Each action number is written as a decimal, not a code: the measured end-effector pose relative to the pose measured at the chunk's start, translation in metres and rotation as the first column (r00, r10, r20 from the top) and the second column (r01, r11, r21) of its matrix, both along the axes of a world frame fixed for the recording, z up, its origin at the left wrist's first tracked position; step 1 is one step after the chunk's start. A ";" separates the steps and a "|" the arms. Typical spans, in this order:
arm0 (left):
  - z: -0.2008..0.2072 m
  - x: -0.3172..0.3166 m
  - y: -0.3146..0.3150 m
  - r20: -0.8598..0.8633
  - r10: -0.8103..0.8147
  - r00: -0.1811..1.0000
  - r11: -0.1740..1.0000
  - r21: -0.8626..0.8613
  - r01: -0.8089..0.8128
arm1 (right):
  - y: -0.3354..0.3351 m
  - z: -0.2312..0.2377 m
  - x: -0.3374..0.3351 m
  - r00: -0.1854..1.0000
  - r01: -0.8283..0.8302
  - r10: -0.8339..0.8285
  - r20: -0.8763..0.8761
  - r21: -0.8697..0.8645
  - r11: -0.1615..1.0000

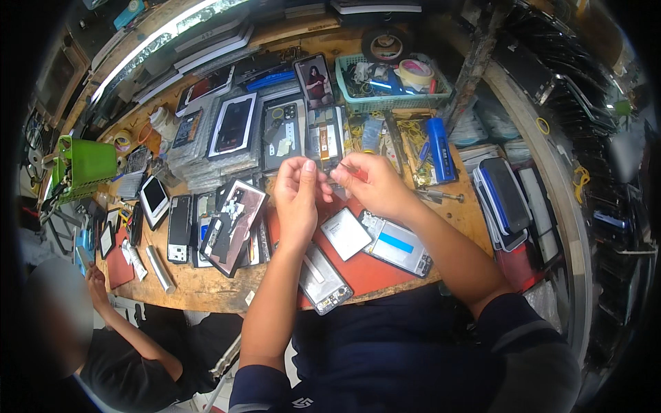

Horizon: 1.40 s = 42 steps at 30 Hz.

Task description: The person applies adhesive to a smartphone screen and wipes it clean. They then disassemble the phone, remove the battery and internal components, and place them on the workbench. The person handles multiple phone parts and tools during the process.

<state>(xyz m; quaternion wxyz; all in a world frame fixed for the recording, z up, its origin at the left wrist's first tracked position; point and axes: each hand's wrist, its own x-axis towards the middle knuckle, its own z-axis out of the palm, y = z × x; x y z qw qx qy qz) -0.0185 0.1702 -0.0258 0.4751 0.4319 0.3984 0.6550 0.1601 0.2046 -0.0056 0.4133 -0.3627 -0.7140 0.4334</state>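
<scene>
Green box (88, 165) at far left of wooden surface (206, 286). Left hand (297, 187) and right hand (372, 182) meet above red mat (368, 268), fingertips pinching a small part (335, 176) between them, too tiny to identify. Opened phone (397, 243) lies below right hand; teal basket (392, 102) beyond.

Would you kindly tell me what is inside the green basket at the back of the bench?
The green basket holds a roll of tape and tangled cables. Whatever lies beneath them is covered.
</scene>
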 end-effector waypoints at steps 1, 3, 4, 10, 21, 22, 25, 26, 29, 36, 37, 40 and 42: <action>0.001 0.002 -0.001 0.015 0.020 1.000 1.000 0.012 -0.020 | -0.001 0.003 0.003 0.999 -0.037 0.038 0.019 -0.035 0.999; 0.005 0.005 -0.003 0.073 0.070 0.995 0.997 0.033 -0.072 | -0.001 0.010 0.008 0.993 -0.118 0.115 -0.024 -0.127 0.985; 0.007 0.005 -0.003 0.087 0.091 0.992 0.994 0.046 -0.096 | -0.001 0.012 0.010 0.993 -0.116 0.113 -0.030 -0.107 0.988; 0.006 0.008 -0.007 0.017 -0.006 1.000 1.000 -0.004 0.006 | 0.000 0.008 0.007 0.992 -0.018 -0.010 -0.125 -0.219 0.975; 0.010 -0.005 -0.001 0.120 0.143 0.982 0.989 -0.041 -0.139 | -0.005 0.024 0.010 0.989 -0.129 0.119 -0.088 -0.123 0.984; 0.010 -0.006 -0.001 0.160 0.143 0.977 0.989 -0.068 -0.134 | -0.004 0.023 0.008 0.986 -0.138 0.121 -0.114 -0.156 0.978; 0.008 -0.006 -0.001 0.154 0.139 0.978 0.990 -0.026 -0.137 | -0.003 0.020 0.011 0.980 -0.174 0.134 -0.149 -0.305 0.936; 0.007 -0.006 -0.002 0.141 0.142 0.980 0.990 -0.027 -0.139 | -0.002 0.018 0.014 0.978 -0.186 0.147 -0.148 -0.304 0.934; 0.006 -0.006 -0.003 0.160 0.107 0.981 0.994 0.010 -0.110 | 0.002 0.014 0.015 0.971 -0.209 0.163 -0.172 -0.296 0.932; 0.007 0.000 -0.005 0.074 -0.001 0.997 0.999 -0.040 0.004 | 0.005 0.013 0.013 0.964 -0.231 0.175 -0.199 -0.305 0.924; 0.007 0.000 -0.006 0.081 -0.002 0.997 0.999 -0.045 0.006 | 0.004 0.013 0.013 0.965 -0.231 0.175 -0.196 -0.311 0.922; 0.005 0.001 -0.006 0.081 0.004 0.997 0.999 -0.040 -0.001 | 0.003 0.013 0.012 0.962 -0.228 0.168 -0.217 -0.288 0.930; 0.004 0.001 -0.007 0.094 0.010 0.996 1.000 -0.021 -0.008 | 0.001 0.014 0.014 0.961 -0.228 0.165 -0.223 -0.299 0.926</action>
